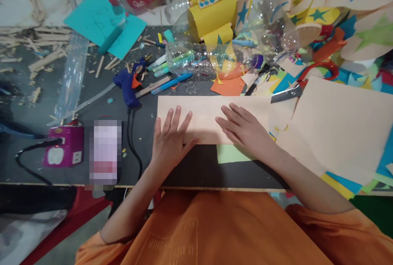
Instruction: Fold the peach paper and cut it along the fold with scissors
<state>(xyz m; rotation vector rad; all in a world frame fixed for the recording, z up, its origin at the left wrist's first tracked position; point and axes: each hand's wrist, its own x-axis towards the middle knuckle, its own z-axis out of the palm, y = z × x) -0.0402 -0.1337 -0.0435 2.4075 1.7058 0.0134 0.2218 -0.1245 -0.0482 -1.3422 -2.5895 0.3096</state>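
Note:
A strip of pale peach paper lies lengthwise on the dark table in front of me. My left hand rests flat on its left end with the fingers spread. On the right half of the strip lies my right hand, fingers stretched out and slightly apart. Part of a light green paper shows from under the strip's lower edge, by my right wrist. Scissors with red handles lie just past the strip's right end, their blades pointing towards it.
A blue glue gun and several markers lie beyond my left hand. Plastic bottles and yellow paper pieces crowd the back. Large peach sheets cover the right. A purple power adapter and a blurred phone-like object sit left.

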